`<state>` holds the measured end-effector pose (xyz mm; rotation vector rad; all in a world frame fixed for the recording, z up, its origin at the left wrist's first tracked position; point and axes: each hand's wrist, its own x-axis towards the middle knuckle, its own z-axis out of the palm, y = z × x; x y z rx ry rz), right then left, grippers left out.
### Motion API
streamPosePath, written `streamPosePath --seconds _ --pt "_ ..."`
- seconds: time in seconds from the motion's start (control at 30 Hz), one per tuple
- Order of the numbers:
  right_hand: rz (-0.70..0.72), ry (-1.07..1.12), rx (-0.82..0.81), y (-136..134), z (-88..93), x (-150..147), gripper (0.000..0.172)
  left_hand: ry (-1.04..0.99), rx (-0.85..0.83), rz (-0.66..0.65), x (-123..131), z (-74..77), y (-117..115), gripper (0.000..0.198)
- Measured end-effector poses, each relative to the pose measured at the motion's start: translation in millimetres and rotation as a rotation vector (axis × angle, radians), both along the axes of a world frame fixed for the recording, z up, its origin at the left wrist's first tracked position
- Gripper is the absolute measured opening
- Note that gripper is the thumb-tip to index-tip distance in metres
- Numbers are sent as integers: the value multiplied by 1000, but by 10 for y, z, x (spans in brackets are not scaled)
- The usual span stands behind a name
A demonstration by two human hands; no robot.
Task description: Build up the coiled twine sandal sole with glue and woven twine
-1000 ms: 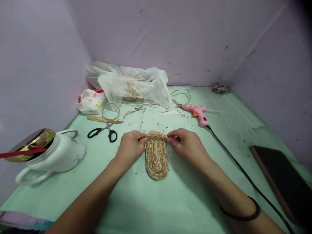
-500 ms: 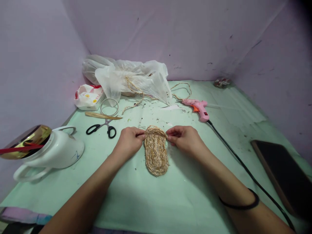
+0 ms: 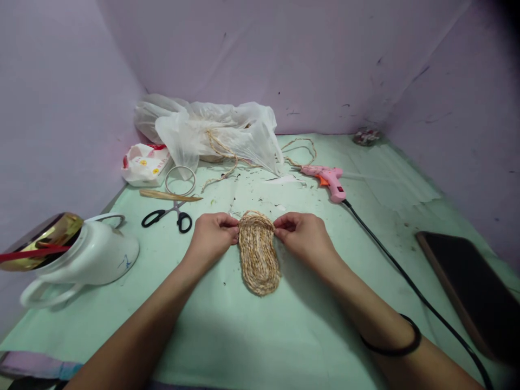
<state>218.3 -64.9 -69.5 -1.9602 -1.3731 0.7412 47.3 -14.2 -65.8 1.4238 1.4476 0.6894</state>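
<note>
One braided straw sole [image 3: 259, 254], oval, lies flat in the middle of the green table cover [image 3: 284, 336]. Its far end is pinched from either side, the left hand [image 3: 212, 235] on its left edge and the right hand [image 3: 303, 235] on its right, fingers curled closed. Beyond lie one pink glue gun [image 3: 327, 179], one pair of black-handled scissors [image 3: 166, 214], one metal ring [image 3: 181, 180] and one red-and-white packet [image 3: 144, 162] whose printing is too small to read.

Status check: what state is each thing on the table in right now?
Mat, flat on table, pinched at its far end.
Left hand, shut on mat.
Right hand, shut on mat.
Scissors, lying flat, untouched.
Glue gun, on its side, cord attached.
Pot, tipped on its side.
Bag, crumpled, twine trailing out.
</note>
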Motion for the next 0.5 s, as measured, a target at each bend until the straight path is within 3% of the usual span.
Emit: streamPosePath --seconds 0.5 --pt "35 -66 -26 -21 34 -18 14 158 166 -59 -45 -76 -44 14"
